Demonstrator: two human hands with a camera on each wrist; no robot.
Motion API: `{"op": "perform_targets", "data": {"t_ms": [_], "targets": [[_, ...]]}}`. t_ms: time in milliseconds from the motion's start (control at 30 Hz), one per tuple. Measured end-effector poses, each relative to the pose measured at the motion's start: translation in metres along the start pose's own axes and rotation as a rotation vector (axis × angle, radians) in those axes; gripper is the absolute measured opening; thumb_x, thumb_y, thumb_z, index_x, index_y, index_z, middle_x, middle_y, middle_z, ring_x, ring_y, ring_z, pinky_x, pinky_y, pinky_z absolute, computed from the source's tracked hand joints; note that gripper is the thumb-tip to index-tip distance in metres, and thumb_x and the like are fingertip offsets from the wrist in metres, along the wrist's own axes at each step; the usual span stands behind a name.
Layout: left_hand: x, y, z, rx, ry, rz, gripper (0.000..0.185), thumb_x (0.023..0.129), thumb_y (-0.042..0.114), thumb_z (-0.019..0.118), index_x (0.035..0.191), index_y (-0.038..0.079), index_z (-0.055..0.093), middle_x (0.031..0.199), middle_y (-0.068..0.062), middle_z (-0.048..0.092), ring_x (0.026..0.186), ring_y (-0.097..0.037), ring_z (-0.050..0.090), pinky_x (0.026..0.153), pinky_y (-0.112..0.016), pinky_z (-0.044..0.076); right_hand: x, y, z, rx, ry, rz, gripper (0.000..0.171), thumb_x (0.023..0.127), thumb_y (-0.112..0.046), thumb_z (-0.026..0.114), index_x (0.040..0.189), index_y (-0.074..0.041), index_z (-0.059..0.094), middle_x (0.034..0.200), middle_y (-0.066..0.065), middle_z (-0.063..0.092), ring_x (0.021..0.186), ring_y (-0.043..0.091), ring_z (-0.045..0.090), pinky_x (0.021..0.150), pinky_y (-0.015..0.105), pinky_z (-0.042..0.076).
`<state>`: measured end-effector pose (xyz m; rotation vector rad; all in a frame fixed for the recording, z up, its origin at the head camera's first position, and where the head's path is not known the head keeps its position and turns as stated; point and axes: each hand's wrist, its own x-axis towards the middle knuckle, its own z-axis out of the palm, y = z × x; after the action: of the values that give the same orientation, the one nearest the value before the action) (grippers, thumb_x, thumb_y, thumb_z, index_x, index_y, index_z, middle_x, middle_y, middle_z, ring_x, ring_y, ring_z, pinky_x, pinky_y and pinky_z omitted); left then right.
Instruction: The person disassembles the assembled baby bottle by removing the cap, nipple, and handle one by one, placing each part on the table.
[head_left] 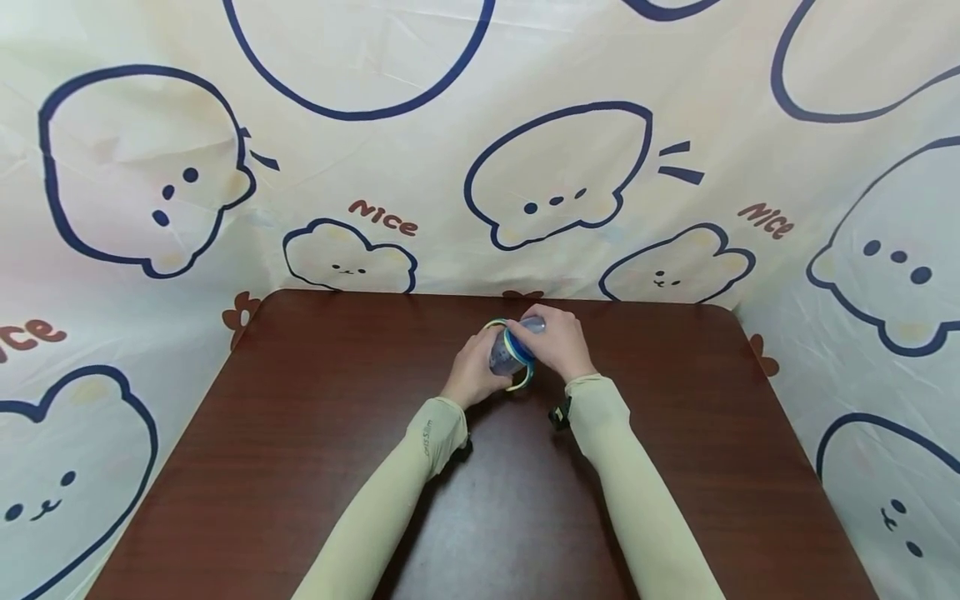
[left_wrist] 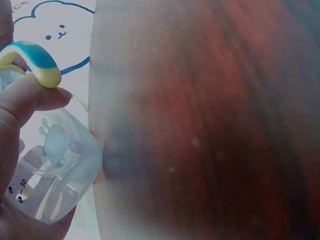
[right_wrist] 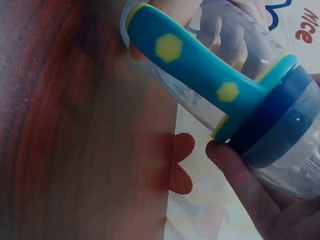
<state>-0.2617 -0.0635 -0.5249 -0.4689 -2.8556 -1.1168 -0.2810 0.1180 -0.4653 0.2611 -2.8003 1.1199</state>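
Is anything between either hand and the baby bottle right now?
Nothing visible. The left hand grips the clear body of the baby bottle, and the right hand grips its capped end by the blue collar, both above the table.

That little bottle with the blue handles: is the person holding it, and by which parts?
Yes, both hands hold the baby bottle. The left hand grips its clear body; the right hand grips the cap end by the dark blue collar.

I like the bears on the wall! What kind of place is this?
Probably a small set-up corner for recording, not a lived-in room. A brown table is walled in by a cartoon bear cloth, and the left hand and right hand hold a baby bottle.
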Motion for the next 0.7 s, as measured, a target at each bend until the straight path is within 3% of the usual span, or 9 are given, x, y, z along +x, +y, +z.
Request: {"op": "perform_targets", "data": {"t_ms": [267, 700], "targets": [[0.0028, 0.0028, 0.0009, 0.052, -0.022, 0.027, 0.092, 0.071, 0.017, 0.095, 0.149, 0.013, 0.047, 0.140, -0.008, 0.058, 0.120, -0.031, 0.056, 0.103, -0.051, 0.049, -0.0057, 0.0068, 0.0006, 0.081, 0.009, 0.029, 0.030, 0.093, -0.048, 0.072, 0.102, -0.019, 0.077, 0.108, 0.006, 0.075, 0.098, 0.029, 0.066, 0.088, 0.050, 0.059], [0.0045, 0.0020, -0.0008, 0.056, -0.033, 0.053, 0.091, 0.070, 0.018, 0.096, 0.148, 0.014, 0.048, 0.140, -0.007, 0.059, 0.119, -0.029, 0.056, 0.102, -0.050, 0.050, -0.0047, 0.0110, 0.0013, 0.093, 0.022, 0.031, 0.032, 0.093, -0.044, 0.072, 0.106, -0.016, 0.079, 0.110, 0.008, 0.075, 0.100, 0.029, 0.064, 0.090, 0.052, 0.057]]}}
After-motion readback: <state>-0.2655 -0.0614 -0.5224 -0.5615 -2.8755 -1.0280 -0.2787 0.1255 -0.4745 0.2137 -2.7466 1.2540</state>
